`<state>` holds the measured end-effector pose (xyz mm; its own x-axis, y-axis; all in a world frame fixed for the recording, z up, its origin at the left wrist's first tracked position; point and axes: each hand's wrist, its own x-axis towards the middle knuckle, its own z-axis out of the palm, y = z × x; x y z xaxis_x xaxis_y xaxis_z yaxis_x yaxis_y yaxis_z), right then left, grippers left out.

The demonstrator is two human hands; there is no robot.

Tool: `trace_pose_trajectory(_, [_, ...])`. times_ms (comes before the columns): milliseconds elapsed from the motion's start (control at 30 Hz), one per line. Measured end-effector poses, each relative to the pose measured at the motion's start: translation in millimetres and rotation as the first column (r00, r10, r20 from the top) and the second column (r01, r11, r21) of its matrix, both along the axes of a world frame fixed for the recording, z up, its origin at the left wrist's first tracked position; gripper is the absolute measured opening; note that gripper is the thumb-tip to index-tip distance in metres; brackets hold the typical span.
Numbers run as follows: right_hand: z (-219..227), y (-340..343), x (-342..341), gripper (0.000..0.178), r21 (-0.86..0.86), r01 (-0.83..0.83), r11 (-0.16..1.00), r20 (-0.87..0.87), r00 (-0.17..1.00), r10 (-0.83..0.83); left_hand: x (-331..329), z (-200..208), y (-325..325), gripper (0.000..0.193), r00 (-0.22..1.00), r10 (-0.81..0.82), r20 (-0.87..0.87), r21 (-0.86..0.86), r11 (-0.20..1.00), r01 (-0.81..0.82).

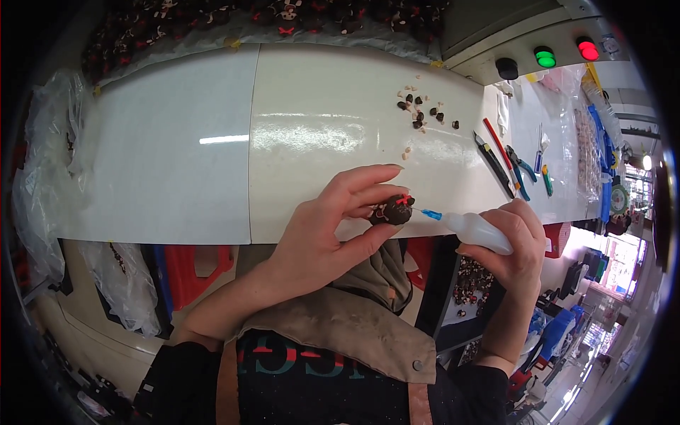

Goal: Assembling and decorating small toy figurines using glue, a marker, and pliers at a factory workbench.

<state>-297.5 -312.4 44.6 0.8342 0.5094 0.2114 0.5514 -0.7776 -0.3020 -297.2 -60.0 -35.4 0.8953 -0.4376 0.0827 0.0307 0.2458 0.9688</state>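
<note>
Between the thumb and fingers of my left hand (327, 225) is a small dark brown figurine (398, 211) with a red bow on it. My right hand (516, 244) is wrapped round a white squeeze bottle (476, 229) with a blue needle tip (431, 213). The needle points left at the figurine's side; whether it touches cannot be made out. Both hands are over the front edge of the white table (319, 170). Beyond them lie several tiny dark brown pieces (418, 117) and small pale beige pieces (406, 154).
Right of the loose pieces lie a craft knife (494, 164), a red pencil-like stick (497, 142), blue-handled pliers (522, 164) and a screwdriver (540, 150). Many dark figurines (283, 18) line the back. A machine panel with lit buttons (545, 57) stands back right. Plastic bags (53, 156) hang left.
</note>
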Motion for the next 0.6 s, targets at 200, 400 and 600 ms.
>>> trace_pose_trajectory(200, [-0.7,-0.9,-2.1,0.048,0.000,0.009,1.000,0.010,1.000,-0.009,0.6,-1.5,-1.6,0.052,1.000,0.002,0.012,-0.013,1.000,-0.002])
trace_pose_trajectory(400, [-1.7,-0.8,-1.9,0.047,0.026,0.010,1.000,-0.004,1.000,-0.010,0.8,-0.7,-2.2,0.053,1.000,0.007,0.026,0.012,1.000,-0.007])
trace_pose_trajectory(600, [-10.6,-7.5,-5.1,0.043,0.173,0.070,0.982,-0.034,0.997,-0.065,-1.8,-3.8,-7.1,0.048,0.996,0.080,0.038,0.021,0.997,-0.080])
